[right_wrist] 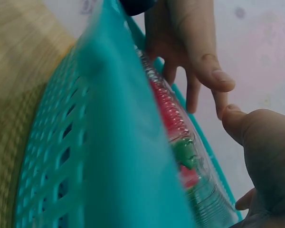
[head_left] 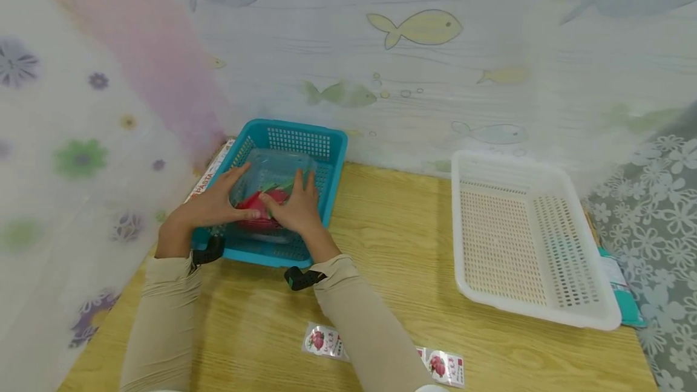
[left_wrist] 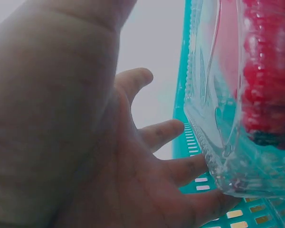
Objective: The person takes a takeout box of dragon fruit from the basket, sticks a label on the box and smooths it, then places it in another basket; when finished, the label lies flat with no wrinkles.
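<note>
Left hand (head_left: 213, 203), fingers spread, sits at the left side of a clear plastic container (head_left: 274, 166) inside the turquoise basket (head_left: 299, 126), right hand (head_left: 298, 209), fingers apart, at its right, white perforated basket (head_left: 498, 241) far right.

Soft, even light fills the head view, with a pale sheen on the table (head_left: 245, 319) at near left. From the left wrist, the background (left_wrist: 154, 40) burns almost white, leaving the left hand (left_wrist: 133, 166) dim. Glints streak the clear container (left_wrist: 218, 109); from the right wrist, the basket rim (right_wrist: 121, 123) (very near the lens) blurs.
</note>
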A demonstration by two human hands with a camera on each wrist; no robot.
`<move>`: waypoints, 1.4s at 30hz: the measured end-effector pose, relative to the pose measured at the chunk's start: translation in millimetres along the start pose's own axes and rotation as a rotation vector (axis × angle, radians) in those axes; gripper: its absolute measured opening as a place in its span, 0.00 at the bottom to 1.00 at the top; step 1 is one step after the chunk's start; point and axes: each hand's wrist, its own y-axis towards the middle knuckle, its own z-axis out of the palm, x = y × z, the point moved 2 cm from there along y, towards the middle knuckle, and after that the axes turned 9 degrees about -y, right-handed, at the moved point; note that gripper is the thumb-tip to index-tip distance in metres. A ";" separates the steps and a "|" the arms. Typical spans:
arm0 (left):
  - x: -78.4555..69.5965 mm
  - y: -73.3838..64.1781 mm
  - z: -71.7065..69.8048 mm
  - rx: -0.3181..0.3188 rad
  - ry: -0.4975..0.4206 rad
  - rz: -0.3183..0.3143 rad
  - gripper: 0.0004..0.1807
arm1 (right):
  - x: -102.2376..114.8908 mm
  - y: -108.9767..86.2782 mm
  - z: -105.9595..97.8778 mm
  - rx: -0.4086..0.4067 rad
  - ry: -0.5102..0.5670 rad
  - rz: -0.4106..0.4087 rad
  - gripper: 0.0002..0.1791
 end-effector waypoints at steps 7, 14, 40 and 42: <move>1.9 2.8 -0.4 0.000 0.036 -0.001 0.59 | 0.3 8.6 -0.9 0.021 -0.011 0.023 0.55; 3.7 5.1 3.2 0.004 0.028 0.011 0.60 | 1.8 10.5 -4.0 0.046 0.000 0.062 0.52; -2.3 14.0 0.2 0.062 0.108 -0.050 0.62 | -5.2 14.6 -3.5 0.070 0.069 0.073 0.52; -1.4 15.9 1.0 0.066 0.117 -0.057 0.63 | -5.6 14.2 -3.0 0.067 0.058 0.079 0.52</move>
